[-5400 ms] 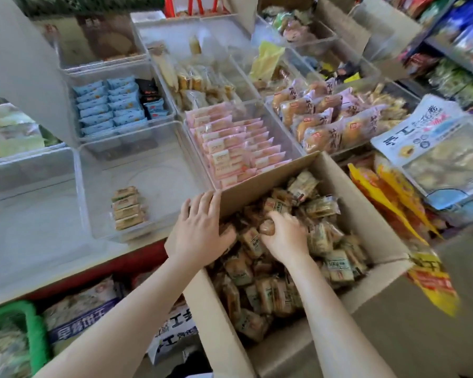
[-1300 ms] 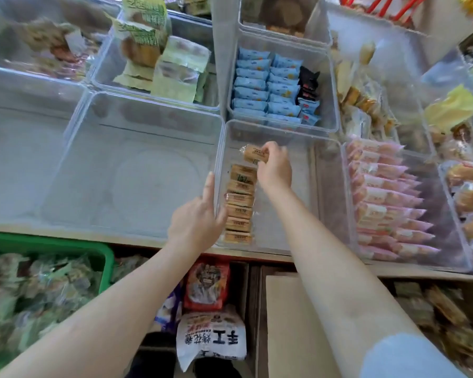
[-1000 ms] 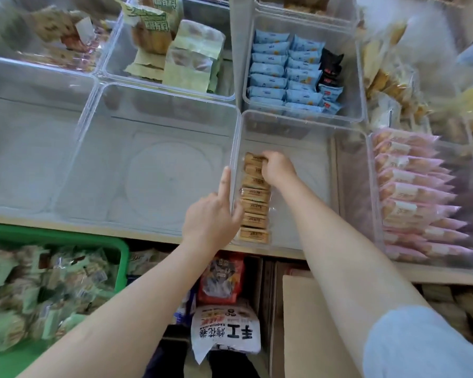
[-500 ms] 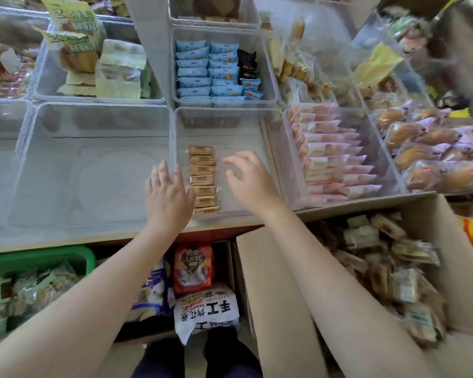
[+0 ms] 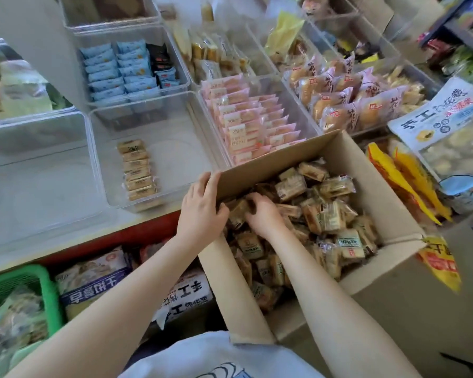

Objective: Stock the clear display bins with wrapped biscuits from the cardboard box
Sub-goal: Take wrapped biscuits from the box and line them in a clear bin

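An open cardboard box (image 5: 281, 156) at centre right is heaped with loose wrapped biscuits (image 5: 325, 211) in tan and clear wrappers. My left hand (image 5: 202, 208) holds the box's near-left corner, fingers over the outer wall and thumb inside. My right hand (image 5: 262, 214) is down in the pile, its fingers curled around a wrapped biscuit. Left of the box stands a clear display bin (image 5: 183, 159) with one neat row of the same biscuits (image 5: 137, 170) along its left side.
A bin of pink packs (image 5: 246, 124) touches the box's far wall. Blue packs (image 5: 115, 66) fill the bin behind. Another clear bin (image 5: 33, 175) stands at left. Below the counter are a green basket (image 5: 47, 279) and snack bags. Yellow bags (image 5: 404, 181) lie right of the box.
My right hand placed a biscuit at the far end of the row, then both hands left the bin and moved right to the box. My view swung right with them.
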A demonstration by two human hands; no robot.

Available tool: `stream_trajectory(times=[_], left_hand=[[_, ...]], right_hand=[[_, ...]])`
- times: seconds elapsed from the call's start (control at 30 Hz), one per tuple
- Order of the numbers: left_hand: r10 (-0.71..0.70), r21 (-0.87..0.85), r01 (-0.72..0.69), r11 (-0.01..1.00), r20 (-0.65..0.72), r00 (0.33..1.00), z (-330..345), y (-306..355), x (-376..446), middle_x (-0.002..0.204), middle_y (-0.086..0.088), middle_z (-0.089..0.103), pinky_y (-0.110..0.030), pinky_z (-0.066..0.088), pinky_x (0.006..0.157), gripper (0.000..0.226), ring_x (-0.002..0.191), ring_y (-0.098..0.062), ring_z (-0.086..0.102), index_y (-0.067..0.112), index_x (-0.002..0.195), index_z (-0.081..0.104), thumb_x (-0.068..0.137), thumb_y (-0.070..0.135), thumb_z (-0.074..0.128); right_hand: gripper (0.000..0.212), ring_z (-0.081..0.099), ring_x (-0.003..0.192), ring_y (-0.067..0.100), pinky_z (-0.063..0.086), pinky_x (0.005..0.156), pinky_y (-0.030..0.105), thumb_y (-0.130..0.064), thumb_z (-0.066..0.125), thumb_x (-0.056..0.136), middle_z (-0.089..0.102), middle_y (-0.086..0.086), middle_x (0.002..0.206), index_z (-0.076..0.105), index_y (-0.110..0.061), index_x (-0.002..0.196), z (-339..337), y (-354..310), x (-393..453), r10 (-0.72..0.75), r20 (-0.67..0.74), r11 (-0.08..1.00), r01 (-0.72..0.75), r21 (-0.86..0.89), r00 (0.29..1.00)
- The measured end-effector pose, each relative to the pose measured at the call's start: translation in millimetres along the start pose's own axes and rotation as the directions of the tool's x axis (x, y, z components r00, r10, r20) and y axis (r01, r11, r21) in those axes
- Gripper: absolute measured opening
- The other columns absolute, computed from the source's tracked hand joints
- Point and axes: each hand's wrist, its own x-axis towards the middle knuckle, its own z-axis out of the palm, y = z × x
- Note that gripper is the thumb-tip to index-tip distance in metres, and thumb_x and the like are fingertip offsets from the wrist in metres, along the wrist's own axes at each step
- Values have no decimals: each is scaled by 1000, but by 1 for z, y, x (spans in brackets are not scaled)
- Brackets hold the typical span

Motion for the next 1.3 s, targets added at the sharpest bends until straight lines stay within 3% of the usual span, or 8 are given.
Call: stream_trajectory(times=[0.2, 0.37, 0.5, 0.67, 0.77, 1.0, 1.17, 1.3], left_hand=[[-28, 21, 28, 999, 18, 999, -2, 1, 3, 156, 1, 27, -45, 34, 115, 70, 138, -25, 35, 28, 157, 22, 94, 21, 54], [2, 24, -4, 1000, 60, 998, -13, 1, 4, 155, 2, 30, -39, 30, 114, 68, 138, -23, 35, 29, 156, 25, 96, 26, 57], [-118, -209, 139, 968, 112, 987, -42, 8, 11, 151, 6, 41, -27, 30, 107, 48, 133, -10, 38, 31, 146, 47, 100, 36, 56], [-179, -672, 232, 703, 148, 973, -80, 29, 25, 119, 4, 69, -36, 55, 96, 32, 108, -9, 66, 26, 127, 62, 97, 36, 63], [-230, -720, 226, 657, 94, 969, -95, 20, 31, 108, -2, 73, -35, 61, 84, 34, 96, -14, 72, 25, 122, 64, 89, 26, 76], [-343, -693, 204, 692, -67, 937, -129, -64, 49, 107, -8, 69, -36, 61, 80, 49, 94, -22, 71, 23, 125, 64, 82, 7, 81], [-477, -175, 445, 879, -271, 836, -120, -153, 70, 149, -8, 43, -42, 35, 114, 76, 136, -26, 42, 12, 153, 33, 91, 32, 71], [-606, -49, 605, 795, -122, 786, -99, -191, 77, 157, -10, 36, -45, 45, 96, 90, 132, -32, 49, 16, 160, 0, 97, 47, 57]], right_hand=[[87, 21, 149, 31, 19, 117, 52, -47, 69, 87, 27, 12, 159, 19, -29, 157, 32, -6, 17, -8, 117, 915, 54, -400, 993], [69, 47, 129, 26, 36, 108, 46, -45, 66, 87, 50, 6, 139, 38, -25, 148, 7, -13, 10, 109, 68, 958, -123, 260, 992], [48, 59, 113, 34, 45, 82, 39, -29, 43, 97, 65, 21, 128, 53, -6, 138, -45, -26, -19, -52, 305, 136, -296, 945, 951], [54, 59, 122, 44, 52, 94, 50, -21, 38, 92, 60, 30, 133, 49, 1, 140, -72, -71, -26, -304, 293, -35, -318, 947, 907], [45, 61, 122, 40, 54, 95, 52, -20, 33, 102, 62, 27, 131, 50, 0, 138, -72, -103, -13, -353, 266, 56, -263, 963, 897], [24, 64, 92, 6, 50, 74, 19, -32, 71, 92, 69, -4, 101, 66, -23, 114, -49, -170, 32, -346, 216, 848, 206, 489, 913], [32, 64, 95, 18, 52, 73, 28, -22, 81, 82, 68, -1, 103, 62, -22, 108, -6, -219, 107, -280, 136, 931, 235, 279, 950], [30, 60, 90, 21, 43, 62, 28, -14, 75, 83, 64, 0, 102, 54, -23, 103, 31, -248, 169, -218, 30, 958, 208, 197, 976]])
